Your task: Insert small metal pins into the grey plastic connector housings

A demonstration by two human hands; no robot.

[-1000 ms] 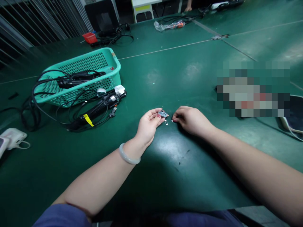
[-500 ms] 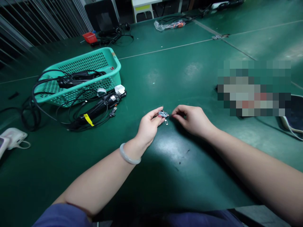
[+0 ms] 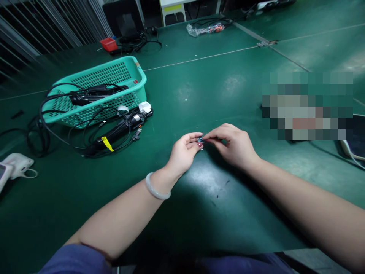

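Note:
Between the thumb and fingers of my left hand (image 3: 182, 153) is a small blue-and-silver piece (image 3: 200, 139) that looks like a little circuit board. Only part of it shows past the fingertips. My right hand (image 3: 232, 144) is closed in a pinch at the right end of this piece, its fingertips very near or touching my left ones. Whatever sits in that pinch is too small to make out. A tiny white bit (image 3: 202, 148) peeks out just below my left thumb, mostly covered.
To the left stands a turquoise basket (image 3: 94, 72) with black cabled devices. Another black device (image 3: 119, 131) with a yellow tag and cables lies before it. A white device (image 3: 18, 165) is at far left. Dark specks (image 3: 217, 196) dot the green table (image 3: 182, 228). A blurred patch covers something at right.
My left fingers have turned and closed further over the small piece, covering more of it. My right fingertips have moved left to meet it. The white-rimmed bit below is now mostly hidden.

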